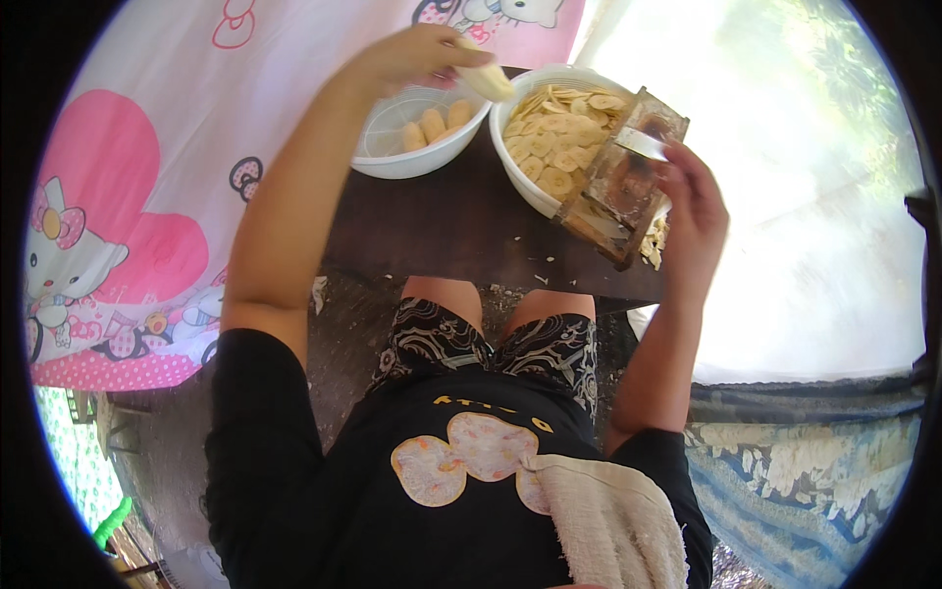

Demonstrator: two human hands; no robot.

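Observation:
A pale peeled banana (488, 80) is in my left hand (424, 54), its far end pointing over the gap between two white bowls. My right hand (695, 196) grips the edge of a worn wooden slicer (628, 182), near a light strip across its board. The slicer lies tilted over the right side of a white bowl (523, 175). Inside that bowl are many thin banana slices (569, 128). Beneath my left forearm stands a second white bowl (412, 165) with several whole peeled bananas (433, 124) in it.
Both bowls stand on a dark table (432, 226), with small scraps near its front edge. A pink-and-white printed curtain (177, 177) hangs at the left, a bright white sheet (805, 245) at the right. A cloth (613, 520) lies over my shirt.

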